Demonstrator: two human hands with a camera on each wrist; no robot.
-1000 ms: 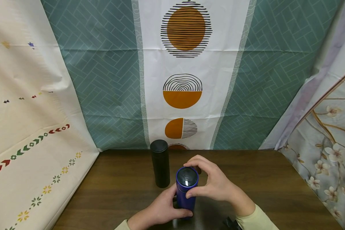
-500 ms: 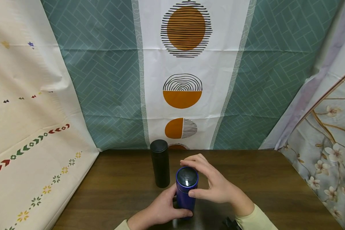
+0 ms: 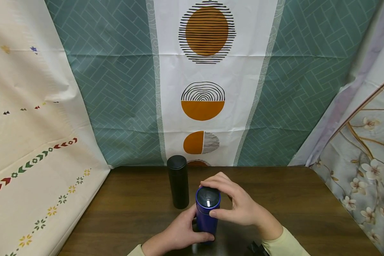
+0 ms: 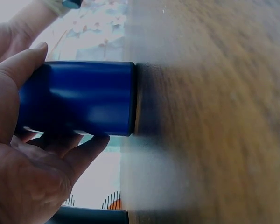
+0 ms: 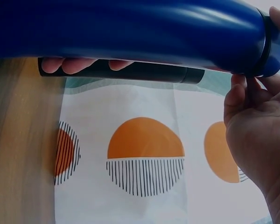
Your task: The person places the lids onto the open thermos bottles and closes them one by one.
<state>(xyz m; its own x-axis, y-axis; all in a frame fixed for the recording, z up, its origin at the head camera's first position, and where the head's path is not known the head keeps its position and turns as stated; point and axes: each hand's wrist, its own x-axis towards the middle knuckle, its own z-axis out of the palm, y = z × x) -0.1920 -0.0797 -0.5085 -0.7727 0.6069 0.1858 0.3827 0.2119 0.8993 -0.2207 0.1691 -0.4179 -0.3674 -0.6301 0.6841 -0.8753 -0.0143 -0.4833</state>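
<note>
A blue bottle (image 3: 207,224) stands upright on the wooden table, its dark-topped blue lid (image 3: 208,197) in place. My left hand (image 3: 183,230) grips the bottle's body low down, thumb and fingers on opposite sides, as the left wrist view also shows. Up at the lid, my right hand (image 3: 236,201) holds the rim between its thumb at the near side and its fingers at the far side. In the right wrist view a dark ring (image 5: 267,44) runs between body and lid, with the fingertips right at it. The bottle's far side is hidden.
A black bottle (image 3: 178,183) stands upright behind and to the left of the blue one. A small black object (image 3: 257,249) lies by the right sleeve. Patterned cloths (image 3: 121,106) hang behind the table (image 3: 128,199) and along its sides.
My right hand's fingers lifted slightly from the lid, shifted round its rim to the left at the far side, and took hold again. The left hand and both bottles stay in place.
</note>
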